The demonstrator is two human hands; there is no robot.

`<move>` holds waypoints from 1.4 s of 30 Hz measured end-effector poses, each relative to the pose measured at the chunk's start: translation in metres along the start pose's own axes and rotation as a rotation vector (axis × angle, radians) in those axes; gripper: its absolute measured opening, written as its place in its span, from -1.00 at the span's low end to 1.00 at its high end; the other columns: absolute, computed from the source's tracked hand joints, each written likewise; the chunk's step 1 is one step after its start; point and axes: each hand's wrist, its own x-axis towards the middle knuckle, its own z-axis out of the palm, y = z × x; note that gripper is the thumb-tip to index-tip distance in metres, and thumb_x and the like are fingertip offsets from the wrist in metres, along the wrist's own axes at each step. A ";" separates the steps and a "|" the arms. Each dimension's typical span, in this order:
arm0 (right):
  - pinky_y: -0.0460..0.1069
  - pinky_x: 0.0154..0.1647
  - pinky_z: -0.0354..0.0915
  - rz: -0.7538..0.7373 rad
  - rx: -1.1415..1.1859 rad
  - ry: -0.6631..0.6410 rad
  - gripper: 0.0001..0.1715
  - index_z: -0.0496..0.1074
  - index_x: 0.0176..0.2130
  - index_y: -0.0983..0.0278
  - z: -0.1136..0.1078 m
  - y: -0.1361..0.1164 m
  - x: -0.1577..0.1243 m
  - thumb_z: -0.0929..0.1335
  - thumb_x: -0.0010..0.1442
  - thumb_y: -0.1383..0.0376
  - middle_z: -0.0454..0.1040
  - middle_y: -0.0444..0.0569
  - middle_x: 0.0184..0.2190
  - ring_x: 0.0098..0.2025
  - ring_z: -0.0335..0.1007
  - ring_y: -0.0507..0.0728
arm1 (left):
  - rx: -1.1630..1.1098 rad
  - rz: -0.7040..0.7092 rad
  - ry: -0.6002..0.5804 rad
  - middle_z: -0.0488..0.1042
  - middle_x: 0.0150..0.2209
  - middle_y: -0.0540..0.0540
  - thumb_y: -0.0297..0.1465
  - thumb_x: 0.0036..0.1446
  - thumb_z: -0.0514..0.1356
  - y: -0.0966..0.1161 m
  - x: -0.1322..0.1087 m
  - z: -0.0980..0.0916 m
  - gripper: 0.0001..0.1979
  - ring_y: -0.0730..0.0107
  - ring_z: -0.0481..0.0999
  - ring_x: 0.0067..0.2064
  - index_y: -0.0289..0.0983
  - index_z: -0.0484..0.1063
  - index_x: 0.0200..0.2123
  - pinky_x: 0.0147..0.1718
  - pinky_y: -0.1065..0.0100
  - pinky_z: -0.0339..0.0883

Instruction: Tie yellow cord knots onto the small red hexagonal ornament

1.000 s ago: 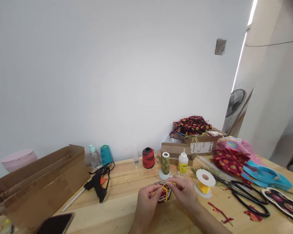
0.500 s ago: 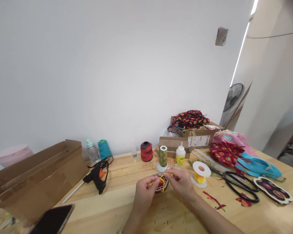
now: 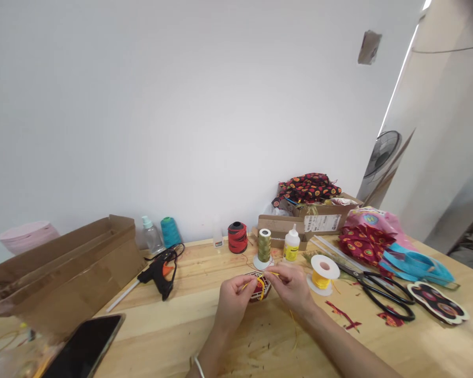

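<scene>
Between my hands lies a dark red ornament point(image 3: 265, 292) with a pale lattice border, partly covered by my fingers. A loop of yellow cord point(image 3: 262, 286) crosses its face. My left hand point(image 3: 235, 300) pinches the cord at the ornament's left side. At the upper right, my right hand point(image 3: 290, 287) pinches another part of the cord, and a thin yellow end hangs below that hand onto the table. Just right of my right hand stands a white spool of yellow cord point(image 3: 321, 281). Beyond my hands is a cone of olive thread point(image 3: 264, 245).
A glue bottle point(image 3: 291, 244), red-black thread point(image 3: 237, 239) and boxes of cloth line the wall. Scissors point(image 3: 386, 294) and a flower-shaped piece point(image 3: 437, 303) lie right. Left are a glue gun point(image 3: 160, 278), a long cardboard box point(image 3: 79, 278) and a phone point(image 3: 84, 346).
The camera view has shifted slightly, so the table items appear moved a little. Both hands keep their pinch on the yellow cord, with hardly any change in position over the ornament.
</scene>
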 end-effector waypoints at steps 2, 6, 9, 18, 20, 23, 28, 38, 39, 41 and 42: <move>-0.14 -0.62 0.05 -0.006 0.010 0.001 -0.78 0.43 -0.53 0.29 0.000 -0.001 0.000 0.24 0.02 0.30 0.30 -0.13 -0.71 -0.64 0.14 -0.02 | 0.003 -0.002 0.002 0.53 -0.51 -0.12 -0.36 -0.17 0.15 -0.001 0.000 0.000 -0.78 0.29 0.48 -0.46 -0.39 0.46 -0.45 -0.48 0.38 0.37; -0.14 -0.62 0.05 -0.018 0.016 0.012 -0.78 0.43 -0.52 0.29 0.000 -0.001 0.000 0.24 0.02 0.29 0.30 -0.13 -0.71 -0.64 0.14 -0.03 | -0.007 0.001 0.006 0.53 -0.51 -0.11 -0.36 -0.16 0.15 -0.002 0.001 -0.001 -0.79 0.29 0.48 -0.46 -0.38 0.46 -0.46 -0.48 0.38 0.37; -0.13 -0.60 0.06 -0.001 0.021 0.013 -0.78 0.43 -0.51 0.29 0.001 0.000 -0.001 0.24 0.02 0.30 0.31 -0.12 -0.70 -0.64 0.15 -0.02 | -0.003 0.011 0.007 0.53 -0.51 -0.09 -0.37 -0.17 0.15 -0.001 0.001 -0.001 -0.81 0.31 0.48 -0.46 -0.36 0.48 -0.47 -0.48 0.40 0.37; -0.13 -0.57 0.06 -0.013 -0.003 0.025 -0.79 0.42 -0.52 0.29 0.002 0.001 0.000 0.23 0.02 0.33 0.31 -0.13 -0.69 -0.62 0.17 -0.02 | 0.008 0.034 -0.040 0.53 -0.50 -0.08 -0.39 -0.13 0.14 0.002 0.000 0.000 -0.80 0.33 0.47 -0.44 -0.34 0.48 -0.41 -0.48 0.44 0.36; -0.13 -0.57 0.06 -0.026 -0.016 0.029 -0.79 0.42 -0.52 0.29 0.002 0.001 -0.001 0.23 0.02 0.33 0.32 -0.12 -0.69 -0.62 0.17 -0.02 | 0.008 0.031 -0.053 0.53 -0.50 -0.07 -0.40 -0.13 0.14 0.002 0.000 0.000 -0.81 0.35 0.46 -0.45 -0.33 0.48 -0.40 -0.48 0.46 0.35; -0.14 -0.58 0.06 -0.033 -0.032 0.036 -0.78 0.41 -0.53 0.29 0.001 0.000 -0.001 0.23 0.03 0.32 0.31 -0.12 -0.69 -0.62 0.16 -0.02 | 0.004 0.031 -0.062 0.53 -0.50 -0.06 -0.40 -0.13 0.14 0.002 0.000 0.000 -0.81 0.36 0.47 -0.45 -0.32 0.48 -0.39 -0.48 0.47 0.35; -0.14 -0.60 0.04 -0.026 -0.024 0.028 -0.76 0.42 -0.53 0.29 0.001 -0.001 0.000 0.22 0.03 0.32 0.27 -0.14 -0.72 -0.64 0.14 -0.03 | -0.045 0.020 -0.065 0.53 -0.46 -0.09 -0.40 -0.14 0.15 0.002 0.000 -0.001 -0.79 0.32 0.47 -0.41 -0.34 0.47 -0.38 -0.43 0.41 0.37; -0.15 -0.59 0.06 -0.101 -0.047 -0.043 -0.73 0.40 -0.51 0.28 0.003 -0.003 -0.003 0.18 0.07 0.32 0.30 -0.12 -0.68 -0.59 0.18 -0.02 | 0.015 -0.003 -0.076 0.53 -0.47 -0.10 -0.41 -0.16 0.16 0.000 0.000 0.000 -0.84 0.34 0.46 -0.45 -0.36 0.48 -0.47 -0.46 0.44 0.34; -0.15 -0.58 0.07 -0.113 -0.052 -0.045 -0.73 0.40 -0.50 0.28 0.003 -0.003 -0.004 0.18 0.08 0.33 0.31 -0.11 -0.67 -0.59 0.19 -0.02 | 0.013 -0.007 -0.081 0.53 -0.48 -0.10 -0.40 -0.16 0.16 0.000 0.000 0.001 -0.84 0.35 0.46 -0.45 -0.36 0.47 -0.47 -0.47 0.45 0.34; -0.15 -0.57 0.08 -0.127 -0.053 -0.039 -0.74 0.39 -0.50 0.29 0.003 -0.002 -0.005 0.17 0.08 0.34 0.32 -0.10 -0.66 -0.58 0.19 -0.02 | 0.016 -0.006 -0.094 0.52 -0.49 -0.08 -0.40 -0.15 0.15 -0.001 -0.001 0.003 -0.84 0.38 0.45 -0.47 -0.37 0.47 -0.48 -0.48 0.47 0.32; -0.15 -0.56 0.08 -0.125 -0.053 -0.031 -0.74 0.39 -0.49 0.29 0.003 -0.001 -0.005 0.17 0.08 0.35 0.32 -0.10 -0.66 -0.58 0.19 -0.02 | 0.022 -0.006 -0.096 0.52 -0.51 -0.08 -0.40 -0.15 0.15 -0.002 -0.001 0.003 -0.84 0.39 0.44 -0.48 -0.37 0.47 -0.49 -0.49 0.47 0.31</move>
